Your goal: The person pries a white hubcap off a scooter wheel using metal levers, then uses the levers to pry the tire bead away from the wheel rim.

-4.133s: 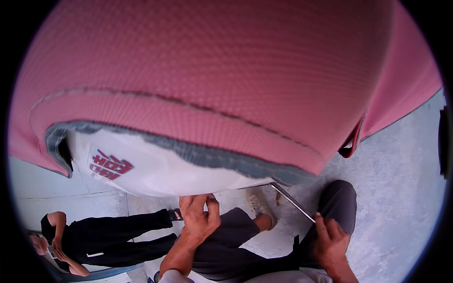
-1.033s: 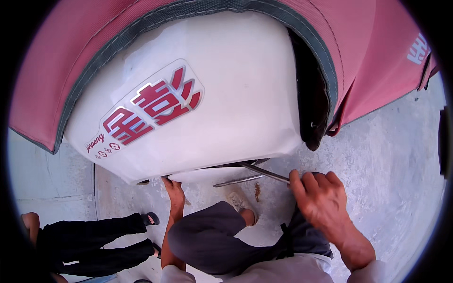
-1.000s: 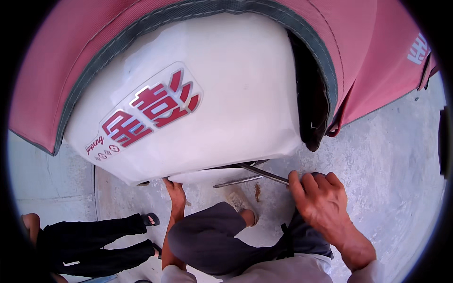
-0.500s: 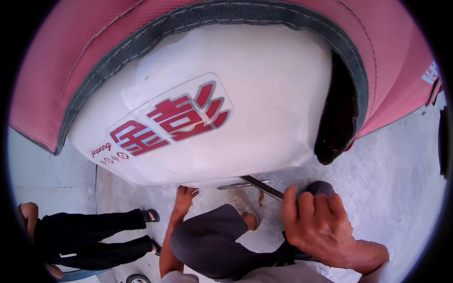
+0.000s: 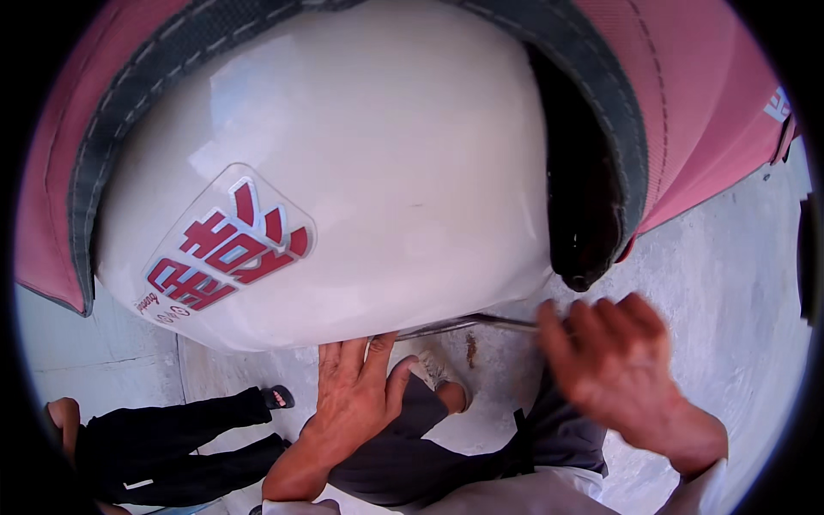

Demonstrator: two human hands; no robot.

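A glossy white, rounded body panel (image 5: 403, 215) with a red character sticker (image 5: 232, 245) fills the upper middle, bordered by a pink fabric cover (image 5: 695, 94) with grey stitched trim. My left hand (image 5: 354, 395) lies against the panel's lower edge, fingers stretched out and thumb apart; the fingertips are partly hidden at the edge. My right hand (image 5: 611, 373), slightly blurred, is closed around one end of a thin metal bar (image 5: 506, 323). The bar runs leftward along the underside of the panel, toward my left fingers. Its far end is hard to make out.
A dark opening (image 5: 584, 189) shows between the panel and the cover on the right. At the lower left stands another person in black trousers (image 5: 189, 438) and sandals. Below are my dark-trousered leg, my shoe (image 5: 438, 373) and the pale concrete floor (image 5: 704, 326).
My left hand has moved up and right, from beneath the panel edge onto it. My right hand has shifted slightly right and up, and the bar now lies flatter. The view is closer to the panel.
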